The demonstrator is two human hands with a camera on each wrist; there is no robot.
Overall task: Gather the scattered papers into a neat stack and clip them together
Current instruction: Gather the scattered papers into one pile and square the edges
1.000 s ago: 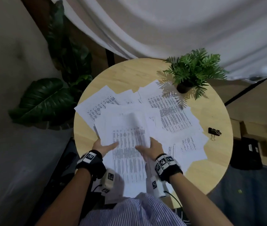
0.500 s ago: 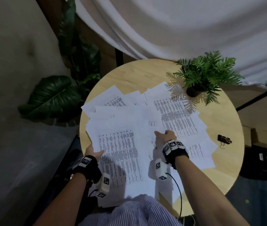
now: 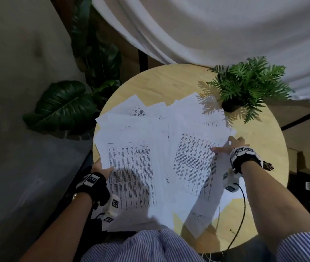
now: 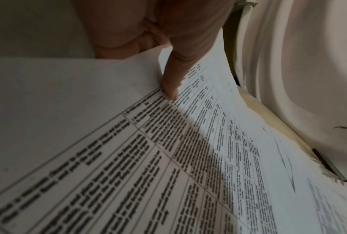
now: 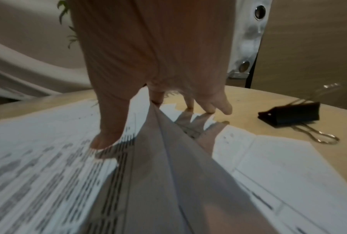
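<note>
Printed white papers (image 3: 131, 167) lie fanned over the round wooden table (image 3: 150, 82). My left hand (image 3: 102, 168) pinches the left edge of the near pile; in the left wrist view its thumb (image 4: 170, 85) lies on top of a sheet (image 4: 188, 158) and the fingers are hidden underneath. My right hand (image 3: 229, 146) pinches the right edge of several sheets (image 3: 194, 157) and lifts them, thumb (image 5: 106, 136) on top. Its other fingertips (image 5: 210, 107) touch the table. A black binder clip (image 5: 291, 117) lies just right of that hand, mostly hidden behind the wrist (image 3: 268, 166) in the head view.
A small potted fern (image 3: 245, 86) stands at the table's far right, its pot touching the papers' far corner. Large-leafed plants (image 3: 63, 104) stand on the floor at the left. A white drape (image 3: 207, 25) hangs behind. Boxes (image 3: 305, 167) sit beyond the right rim.
My right hand has gone from the middle of the spread to its right edge and has taken hold of several sheets there. My left hand keeps its hold on the left edge.
</note>
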